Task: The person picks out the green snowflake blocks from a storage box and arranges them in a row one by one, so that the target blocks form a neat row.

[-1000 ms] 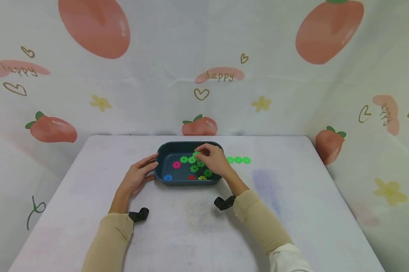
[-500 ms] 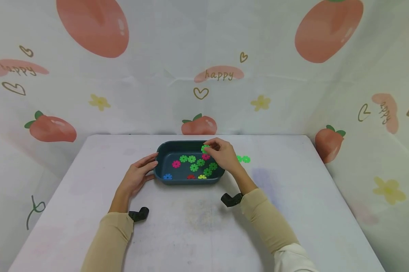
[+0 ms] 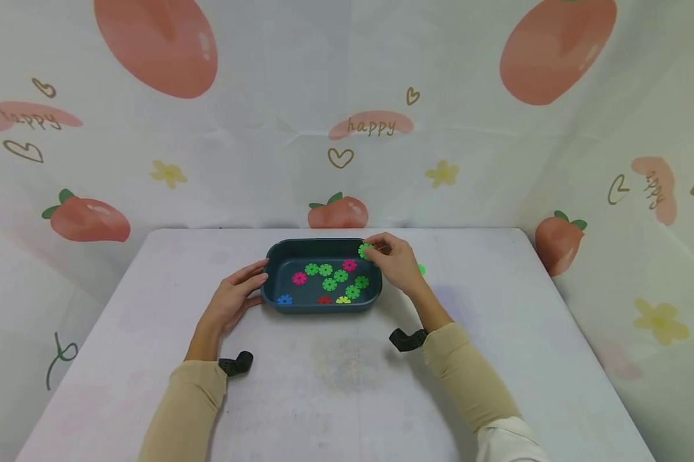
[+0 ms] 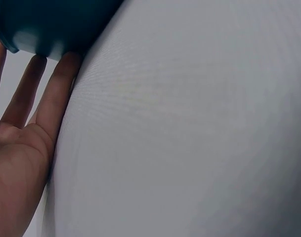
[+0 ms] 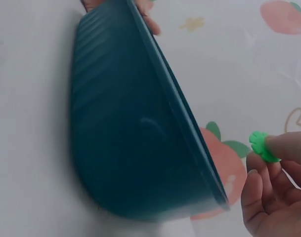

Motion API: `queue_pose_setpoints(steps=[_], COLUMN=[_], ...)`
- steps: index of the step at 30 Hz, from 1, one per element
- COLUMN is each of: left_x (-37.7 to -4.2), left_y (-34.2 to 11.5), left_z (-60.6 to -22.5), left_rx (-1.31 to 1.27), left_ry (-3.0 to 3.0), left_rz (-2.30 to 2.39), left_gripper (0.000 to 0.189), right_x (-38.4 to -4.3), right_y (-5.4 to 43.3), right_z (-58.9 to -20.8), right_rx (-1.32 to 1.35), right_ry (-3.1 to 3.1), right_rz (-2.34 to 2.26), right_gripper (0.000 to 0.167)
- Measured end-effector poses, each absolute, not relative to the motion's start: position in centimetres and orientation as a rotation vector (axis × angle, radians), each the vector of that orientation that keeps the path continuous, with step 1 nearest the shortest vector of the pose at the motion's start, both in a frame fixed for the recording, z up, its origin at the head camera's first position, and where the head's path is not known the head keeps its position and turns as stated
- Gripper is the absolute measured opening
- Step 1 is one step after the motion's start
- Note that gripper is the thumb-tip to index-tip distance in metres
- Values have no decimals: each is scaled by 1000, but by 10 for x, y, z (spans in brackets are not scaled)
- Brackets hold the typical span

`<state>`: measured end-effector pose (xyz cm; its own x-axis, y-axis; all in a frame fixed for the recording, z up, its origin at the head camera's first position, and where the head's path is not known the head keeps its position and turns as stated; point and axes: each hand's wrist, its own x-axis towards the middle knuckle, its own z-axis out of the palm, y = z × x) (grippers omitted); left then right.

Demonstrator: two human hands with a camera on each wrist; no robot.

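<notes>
A dark teal plastic basin (image 3: pixel 321 308) stands on the table, holding loose snowflake discs: several green discs (image 3: pixel 330 284), pink discs (image 3: pixel 299 278), a blue one, a red one and a yellow one. My left hand (image 3: pixel 230 301) is at its left side; in the left wrist view straight, spread fingertips touch the basin wall (image 4: pixel 51 29). Between thumb and fingers, my right hand (image 3: pixel 397 264) pinches a green snowflake disc (image 3: pixel 365 250) over the basin's far right corner. The right wrist view shows that green disc (image 5: pixel 260 146) raised beside the rim.
On the white table (image 3: pixel 301 398), part of a green disc (image 3: pixel 421 269) shows right of the basin, mostly behind the right hand. A fruit-printed cloth backdrop (image 3: pixel 254 160) rises behind the table. Both wrists wear a black camera mount (image 3: pixel 236 364).
My right hand has moved right from over the basin's middle to its right rim, carrying the green disc and now covering most of the green discs on the table. The left hand has stayed put.
</notes>
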<state>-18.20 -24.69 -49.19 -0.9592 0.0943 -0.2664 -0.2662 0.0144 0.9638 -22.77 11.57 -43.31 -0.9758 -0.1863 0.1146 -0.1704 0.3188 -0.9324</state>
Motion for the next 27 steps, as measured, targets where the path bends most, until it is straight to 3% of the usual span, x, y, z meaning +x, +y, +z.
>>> queue_pose_setpoints(steps=[27], left_x=[-182], left_y=[-247], left_z=[-492], left_rx=[-170], left_ry=[2021], left_rz=[2044], left_gripper=[65], right_x=[-229], right_y=[168], right_z=[-451], right_rx=[-154], right_ry=[2590], right_rz=[-1779], right_gripper=[27])
